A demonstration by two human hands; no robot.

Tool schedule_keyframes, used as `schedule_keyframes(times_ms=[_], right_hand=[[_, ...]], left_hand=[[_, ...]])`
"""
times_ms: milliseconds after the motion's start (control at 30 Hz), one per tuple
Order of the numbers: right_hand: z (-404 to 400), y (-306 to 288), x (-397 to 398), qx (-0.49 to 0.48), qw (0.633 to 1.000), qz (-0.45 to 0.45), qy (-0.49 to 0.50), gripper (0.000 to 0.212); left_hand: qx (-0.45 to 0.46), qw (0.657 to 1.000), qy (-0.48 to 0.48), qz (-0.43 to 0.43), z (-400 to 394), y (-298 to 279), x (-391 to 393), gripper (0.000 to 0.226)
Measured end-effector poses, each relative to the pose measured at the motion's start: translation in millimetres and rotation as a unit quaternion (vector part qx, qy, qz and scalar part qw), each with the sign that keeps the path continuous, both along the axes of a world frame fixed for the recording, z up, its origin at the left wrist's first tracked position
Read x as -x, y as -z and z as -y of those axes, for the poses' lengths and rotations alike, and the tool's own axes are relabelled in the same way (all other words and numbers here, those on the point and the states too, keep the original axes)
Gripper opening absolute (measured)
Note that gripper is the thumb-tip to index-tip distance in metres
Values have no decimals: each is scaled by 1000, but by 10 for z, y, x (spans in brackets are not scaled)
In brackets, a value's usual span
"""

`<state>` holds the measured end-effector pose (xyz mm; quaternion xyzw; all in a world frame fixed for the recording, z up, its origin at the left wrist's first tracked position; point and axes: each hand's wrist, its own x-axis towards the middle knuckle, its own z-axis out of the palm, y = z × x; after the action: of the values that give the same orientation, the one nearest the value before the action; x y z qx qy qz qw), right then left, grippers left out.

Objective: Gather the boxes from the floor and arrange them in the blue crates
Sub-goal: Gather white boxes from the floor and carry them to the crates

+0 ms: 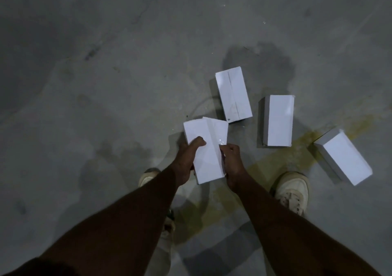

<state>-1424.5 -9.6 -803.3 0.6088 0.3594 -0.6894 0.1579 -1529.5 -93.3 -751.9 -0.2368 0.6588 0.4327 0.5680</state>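
The left hand (pixel 192 151) and right hand (pixel 230 159) grip a stack (pixel 204 148) of two white boxes (slightly fanned), long axis toward 12 o'clock. On the floor (pixel 106 84), three more: box one (pixel 233 95) at 1 o'clock pointing 11, box two (pixel 277 120) upright to 12, box three (pixel 345 158) at 3 pointing 10.

1. Five white boxes are showing: two held boxes (pixel 203 154) are sitting together between the hands, and three are lying on the floor (pixel 106 84): a far box (pixel 233 95), a middle box (pixel 279 120), a right box (pixel 347 158).
2. Two hands are showing: left hand (pixel 186 161), right hand (pixel 232 165).
3. Two pale shoes are showing: left shoe (pixel 148 177), right shoe (pixel 293 193).
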Motion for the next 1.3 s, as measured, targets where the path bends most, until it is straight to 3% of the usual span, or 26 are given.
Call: schedule_keyframes(times_ms=[67,200,367,500,533,633,700,833,967,1133,1233,1300], right_hand=[[-20,-134,-23,-33,999,-8,-9,31],[-155,-361,-143,-76,995,-45,-54,32],[-534,-489,-352,-146,982,-51,-107,21],[-811,-516,-437,-140,987,-39,-69,25],[-855,-547,-444,-142,987,-43,-68,24],[-952,-667,-447,-169,982,-28,-74,19],[-1047,-704,-445,-215,974,28,-64,20],[-1280,-497,-475,-321,930,140,-111,57],[-1377,-174,-373,-378,865,230,-238,90],[-1255,290,-193,-414,831,301,-218,112],[-1268,281,-155,-392,832,330,-214,108],[-1343,154,-140,-363,875,282,-153,107]], left_hand=[[-1,1000,7,13,32,-71,-67,74],[-22,997,39,64,32,-169,-175,65],[-25,997,56,55,-294,-205,-351,59],[-29,997,51,49,-575,-269,-539,29],[-32,997,49,47,-617,-307,-580,31],[-26,999,42,4,-728,-422,-647,89],[-12,999,38,-26,-785,-452,-653,110],[-20,999,28,-34,-914,-417,-632,102],[5,999,34,-32,-951,-127,-659,115],[-10,998,31,-50,-966,167,-561,105],[-16,998,28,-49,-970,174,-486,94],[-20,997,38,-57,-983,91,-444,93]])
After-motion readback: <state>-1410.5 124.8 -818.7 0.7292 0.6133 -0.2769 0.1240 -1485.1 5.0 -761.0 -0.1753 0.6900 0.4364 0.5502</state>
